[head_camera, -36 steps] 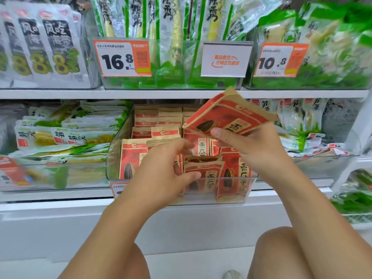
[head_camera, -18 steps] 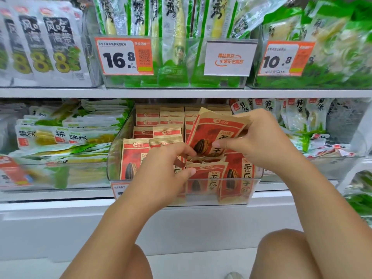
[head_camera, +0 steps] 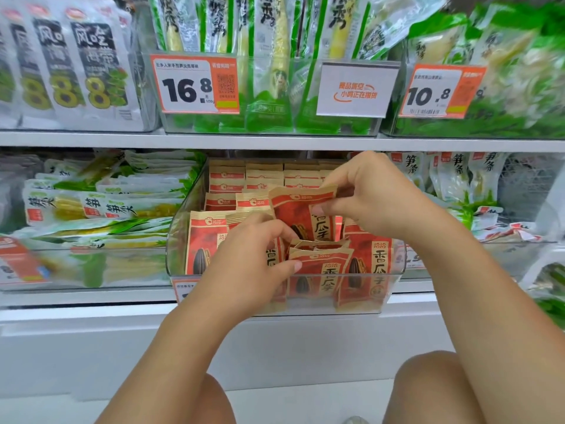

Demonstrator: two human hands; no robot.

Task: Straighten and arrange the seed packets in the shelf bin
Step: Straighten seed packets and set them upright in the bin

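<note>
Right hand (head_camera: 376, 194) pinching seed packet (head_camera: 301, 214), now lowered into bin (head_camera: 183, 228) behind left hand (head_camera: 253, 255), which pinches the front packets (head_camera: 321, 267); slotting nearly done.

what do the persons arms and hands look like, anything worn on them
Both forearms are bare up to the frame edge, with no sleeves showing. The left hand and right hand wear no gloves, rings, watch or bracelet. Nails are short and look unpainted.

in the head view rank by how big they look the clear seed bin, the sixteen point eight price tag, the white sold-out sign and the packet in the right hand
1. clear seed bin
2. 16.8 price tag and white sign: look alike, unranked
3. packet held by the right hand: partly hidden, so unsure
</note>
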